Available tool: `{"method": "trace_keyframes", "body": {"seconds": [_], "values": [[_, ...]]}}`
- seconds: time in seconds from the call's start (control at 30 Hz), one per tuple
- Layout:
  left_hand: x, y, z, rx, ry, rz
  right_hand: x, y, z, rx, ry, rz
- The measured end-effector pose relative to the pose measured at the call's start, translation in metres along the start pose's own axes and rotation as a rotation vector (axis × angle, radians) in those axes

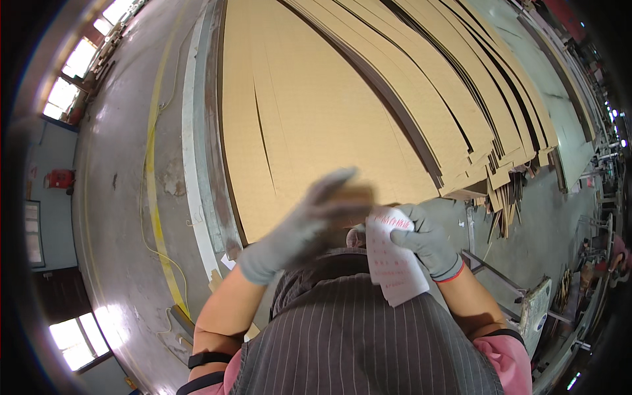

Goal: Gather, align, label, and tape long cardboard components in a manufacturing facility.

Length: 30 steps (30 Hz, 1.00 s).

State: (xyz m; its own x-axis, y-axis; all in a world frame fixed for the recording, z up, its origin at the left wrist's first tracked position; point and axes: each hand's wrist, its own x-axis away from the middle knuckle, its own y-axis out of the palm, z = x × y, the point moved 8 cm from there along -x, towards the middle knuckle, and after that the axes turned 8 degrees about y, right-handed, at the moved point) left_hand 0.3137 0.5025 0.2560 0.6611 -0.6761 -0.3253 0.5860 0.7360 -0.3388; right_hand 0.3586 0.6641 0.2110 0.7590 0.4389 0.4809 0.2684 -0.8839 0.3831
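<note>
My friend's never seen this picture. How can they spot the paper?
Find the big stack of tan boards at the top. Just below its near edge, the person's gloved right hand grips the paper. It's white with red print, unlike the plain tan boards and the dark striped garment near it.

Matt paper slips point(398, 263), cloth gloves point(431, 247), smooth boards point(316, 99)

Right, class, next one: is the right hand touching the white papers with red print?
Touching. The head view shows it plainly: the gloved right hand grips the white papers, its thumb lying across their front.
</note>
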Motion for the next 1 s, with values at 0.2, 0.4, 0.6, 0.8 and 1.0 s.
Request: {"method": "trace_keyframes", "body": {"seconds": [0.2,0.4,0.6,0.8,1.0], "values": [[0.005,-0.05,-0.003,-0.157,-0.027,0.179,-0.008,0.004,-0.005,0.283,-0.022,0.214],[-0.009,0.006,-0.036,1.033,-0.197,0.203,-0.005,0.019,-0.009,0.744,-0.034,0.157],[-0.049,-0.056,-0.08,-0.225,-0.311,0.068,0.022,0.005,-0.02,0.304,-0.029,0.207],[-0.043,0.01,-0.029,0.184,0.053,-0.041,0.01,-0.017,-0.01,0.632,0.009,0.349],[-0.074,0.005,-0.027,0.375,0.021,-0.001,0.026,-0.008,-0.025,0.489,-0.18,0.305]]}}
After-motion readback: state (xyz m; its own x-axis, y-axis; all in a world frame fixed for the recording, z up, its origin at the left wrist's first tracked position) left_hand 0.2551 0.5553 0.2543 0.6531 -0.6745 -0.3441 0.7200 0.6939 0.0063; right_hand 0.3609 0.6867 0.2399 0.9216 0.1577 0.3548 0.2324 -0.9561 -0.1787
